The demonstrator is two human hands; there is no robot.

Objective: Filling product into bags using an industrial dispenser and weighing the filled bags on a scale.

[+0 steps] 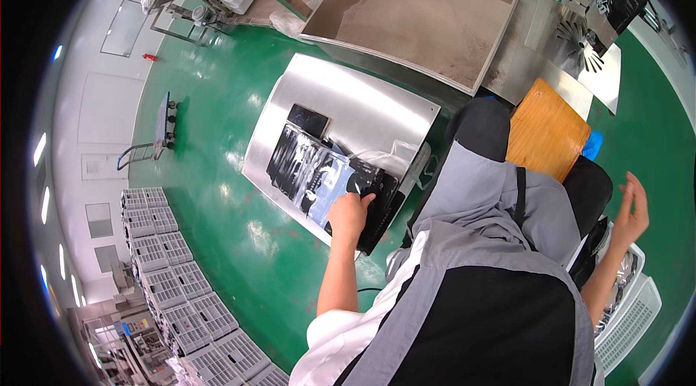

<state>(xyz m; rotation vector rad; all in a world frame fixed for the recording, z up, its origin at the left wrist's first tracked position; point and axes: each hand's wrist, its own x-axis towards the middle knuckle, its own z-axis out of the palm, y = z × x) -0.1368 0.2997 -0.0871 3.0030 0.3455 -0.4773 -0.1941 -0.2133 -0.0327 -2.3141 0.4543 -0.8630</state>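
Observation:
On the steel table (348, 96) lies a stack of flat black-and-white printed bags (293, 161), with a pale blue-grey patch on the top one. My left hand (348, 216) is at the right end of this stack, its fingers and thumb closed on the edge of a bag. A dark phone (309, 121) rests at the far end of the bags. Off to the right, my right hand (634, 212) is in the air with its fingers stretched out, holding nothing. Below it stands a white plastic crate (634, 313) with dark, shiny packages inside.
A big steel tray (500, 31) of grey-brown powder stands beyond the table. Between my knees sits a wooden board (545, 132), near a machine with a fan of metal fingers (580, 45). Stacked grey crates (185, 284) and a trolley (161, 129) are at the left.

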